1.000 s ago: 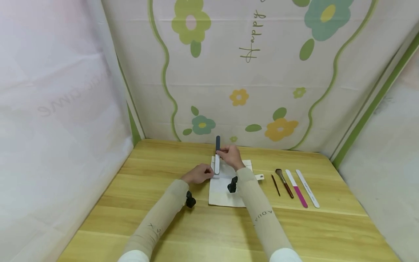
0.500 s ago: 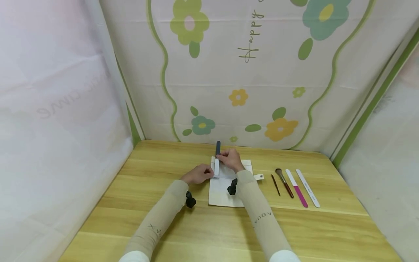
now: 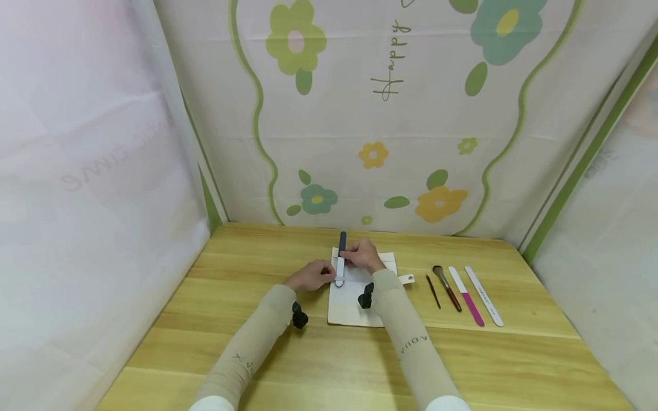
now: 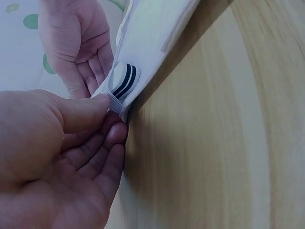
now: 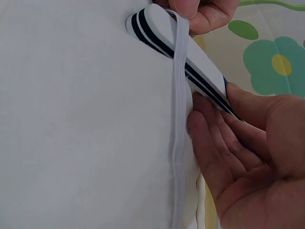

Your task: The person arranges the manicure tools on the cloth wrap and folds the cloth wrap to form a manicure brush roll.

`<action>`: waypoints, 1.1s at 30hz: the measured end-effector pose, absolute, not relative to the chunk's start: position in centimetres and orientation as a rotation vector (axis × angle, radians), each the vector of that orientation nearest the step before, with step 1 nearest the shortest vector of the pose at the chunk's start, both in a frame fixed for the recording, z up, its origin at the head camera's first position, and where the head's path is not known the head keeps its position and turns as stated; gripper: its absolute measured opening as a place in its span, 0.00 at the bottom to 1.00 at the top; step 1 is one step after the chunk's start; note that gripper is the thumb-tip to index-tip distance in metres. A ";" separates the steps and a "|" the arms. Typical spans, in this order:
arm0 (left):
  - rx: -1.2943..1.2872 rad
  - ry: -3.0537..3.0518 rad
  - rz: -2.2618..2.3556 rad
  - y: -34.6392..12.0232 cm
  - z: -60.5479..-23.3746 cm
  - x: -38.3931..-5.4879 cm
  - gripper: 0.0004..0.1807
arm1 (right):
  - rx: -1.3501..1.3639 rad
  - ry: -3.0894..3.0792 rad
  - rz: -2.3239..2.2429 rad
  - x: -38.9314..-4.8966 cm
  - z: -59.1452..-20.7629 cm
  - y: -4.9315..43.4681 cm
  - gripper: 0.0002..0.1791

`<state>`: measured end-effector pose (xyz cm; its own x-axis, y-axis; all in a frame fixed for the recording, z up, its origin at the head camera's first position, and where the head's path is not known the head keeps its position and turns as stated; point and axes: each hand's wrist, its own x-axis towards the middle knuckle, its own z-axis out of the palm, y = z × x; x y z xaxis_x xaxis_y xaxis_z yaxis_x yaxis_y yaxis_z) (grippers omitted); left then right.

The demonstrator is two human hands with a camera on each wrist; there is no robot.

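My left hand [image 3: 311, 275] is pinching the elastic band [image 5: 178, 129] along the white pouch [image 3: 352, 305]; the white-and-navy file [image 3: 340, 267] is running beneath that band; my right hand [image 3: 364, 255] is gripping the file's middle. Behind, a flowered curtain [image 3: 349, 114] is hanging.

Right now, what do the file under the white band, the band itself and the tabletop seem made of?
File: probably layered foam, matte; its edge shows black and white stripes.
Band: likely woven elastic, dull; fine ribs run along it.
Tabletop: wood or wood-look laminate, slight sheen; grain shows, but I can't tell which.
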<state>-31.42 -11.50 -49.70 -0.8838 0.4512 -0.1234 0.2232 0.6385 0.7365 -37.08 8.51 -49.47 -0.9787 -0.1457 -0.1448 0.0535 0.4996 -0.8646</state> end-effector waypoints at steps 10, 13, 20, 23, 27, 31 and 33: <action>0.550 2.560 1.112 -11.5 -49.6 -31.2 0.08 | -0.050 2.463 -1.450 -36.5 -49.1 8.5 0.09; 0.556 2.560 1.117 -11.5 -49.7 -31.3 0.08 | -0.054 2.461 -1.449 -36.3 -49.0 8.5 0.09; 0.544 2.564 1.116 -11.5 -49.8 -31.3 0.08 | -0.069 2.446 -1.428 -36.0 -48.8 8.4 0.09; 0.540 2.566 1.115 -11.4 -49.8 -31.2 0.08 | -0.069 2.437 -1.422 -36.0 -48.8 8.4 0.08; 0.547 2.569 1.112 -11.5 -49.8 -31.3 0.08 | -0.085 2.415 -1.429 -35.9 -48.8 8.5 0.08; 0.557 2.569 1.106 -11.6 -49.9 -31.3 0.08 | -0.104 2.396 -1.439 -35.7 -48.8 8.6 0.09; 0.558 2.567 1.104 -11.6 -49.9 -31.3 0.08 | -0.106 2.393 -1.438 -35.7 -48.8 8.6 0.09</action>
